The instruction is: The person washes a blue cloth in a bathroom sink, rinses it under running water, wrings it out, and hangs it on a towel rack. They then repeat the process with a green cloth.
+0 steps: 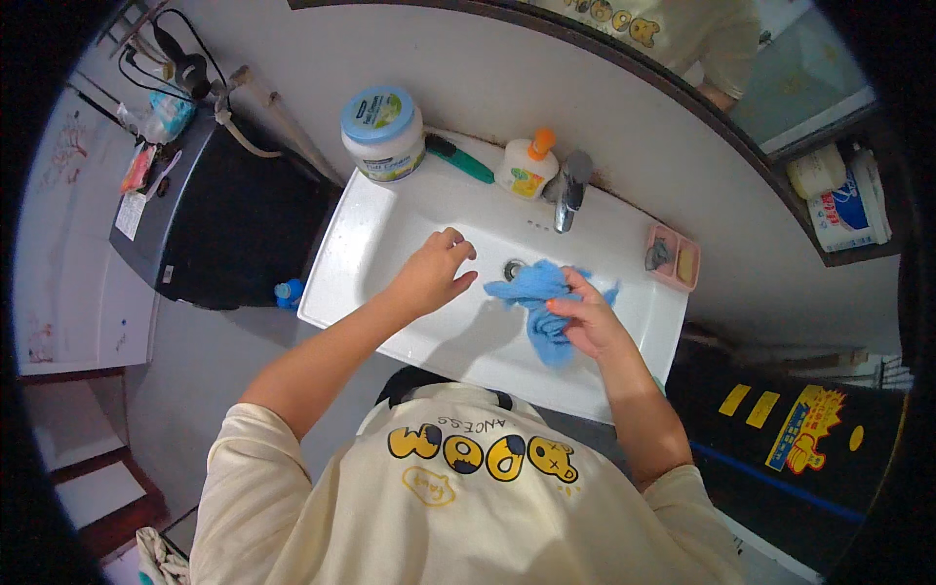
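My right hand (589, 314) grips a crumpled blue cloth (550, 329) over the right part of a white washbasin (409, 227). The cloth hangs in loose folds beside the metal drain (514, 270), close to its rim. Over the left part of the basin, my left hand (436, 270) holds nothing, its fingers loosely curled and apart. A chrome faucet (570, 191) stands at the basin's back edge, beyond the cloth. Whether the cloth touches the bottom of the basin I cannot tell.
Along the back ledge stand a white tub with a blue lid (380, 135), a green-handled brush (461, 157) and a pump bottle (526, 168). A pink soap dish (673, 257) sits at the right corner. A black appliance (241, 212) is left of the basin; a mirror (790, 88) hangs above.
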Motion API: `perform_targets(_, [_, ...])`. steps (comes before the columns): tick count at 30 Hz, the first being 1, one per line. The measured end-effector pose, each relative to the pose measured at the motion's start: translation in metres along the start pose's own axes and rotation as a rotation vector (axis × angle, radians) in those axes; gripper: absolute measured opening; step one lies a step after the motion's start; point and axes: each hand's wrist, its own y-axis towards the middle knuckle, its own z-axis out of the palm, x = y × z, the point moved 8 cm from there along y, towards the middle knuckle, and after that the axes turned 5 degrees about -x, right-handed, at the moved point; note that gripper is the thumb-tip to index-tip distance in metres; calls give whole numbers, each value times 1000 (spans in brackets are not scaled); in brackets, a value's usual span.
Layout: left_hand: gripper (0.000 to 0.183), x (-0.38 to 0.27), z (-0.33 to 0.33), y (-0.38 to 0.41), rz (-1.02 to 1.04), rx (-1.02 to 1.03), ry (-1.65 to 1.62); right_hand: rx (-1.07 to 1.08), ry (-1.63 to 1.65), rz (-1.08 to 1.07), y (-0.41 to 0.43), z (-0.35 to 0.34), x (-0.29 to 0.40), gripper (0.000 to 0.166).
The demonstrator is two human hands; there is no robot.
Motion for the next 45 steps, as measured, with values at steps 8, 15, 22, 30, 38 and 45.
perform_targets(8, [39,-1,-11,3,-340,-47,-625,140,638,-128,-13,33,60,46])
perform_targets(15, [54,-35,-10,-13,-377,157,-756,82,529,-256,-7,35,66,44])
perform_targets(22, [50,-23,-32,-11,-534,-207,-869,-21,614,-365,-22,49,85,27])
perform_targets(30, [30,-19,-86,9,-335,-420,-1189,-551,-250,-713,-39,4,105,14])
perform_targets(38, [45,-100,-158,3,-34,-264,-875,-653,188,-864,-76,-37,135,17])
perform_targets(45, [32,-188,-66,-7,551,434,-426,-292,-410,-538,-75,48,112,37])
